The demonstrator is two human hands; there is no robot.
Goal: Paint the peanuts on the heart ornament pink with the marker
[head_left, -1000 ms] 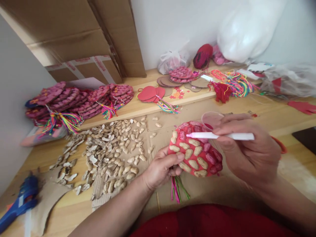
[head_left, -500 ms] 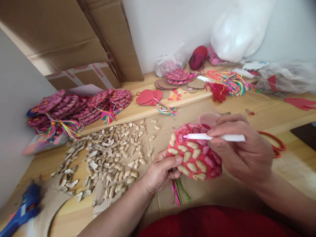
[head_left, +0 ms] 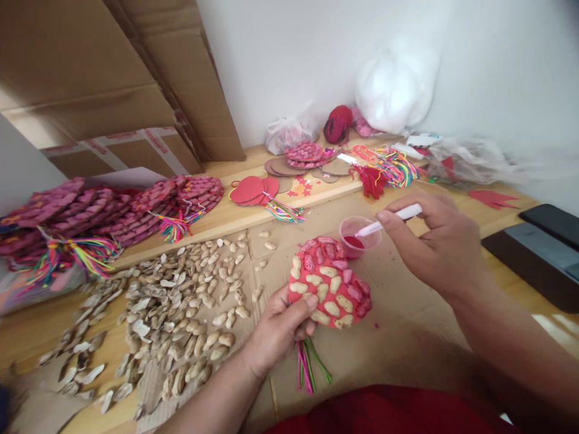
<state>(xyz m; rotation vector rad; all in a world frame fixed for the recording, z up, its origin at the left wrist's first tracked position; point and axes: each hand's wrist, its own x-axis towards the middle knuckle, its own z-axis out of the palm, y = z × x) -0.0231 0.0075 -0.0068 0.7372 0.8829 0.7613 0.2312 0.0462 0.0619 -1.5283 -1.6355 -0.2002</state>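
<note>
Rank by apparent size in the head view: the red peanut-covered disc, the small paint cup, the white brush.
1. Red peanut-covered disc, held by the left hand.
2. and 3. Unsure: small paint cup and white brush, in the right hand, look alike in extent; the hand hides part of the brush.

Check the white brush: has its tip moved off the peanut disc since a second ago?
Yes. The brush tip has swung away from the peanut disc, held by the left hand, and now dips into the small paint cup behind it, gripped by the right hand.
</note>
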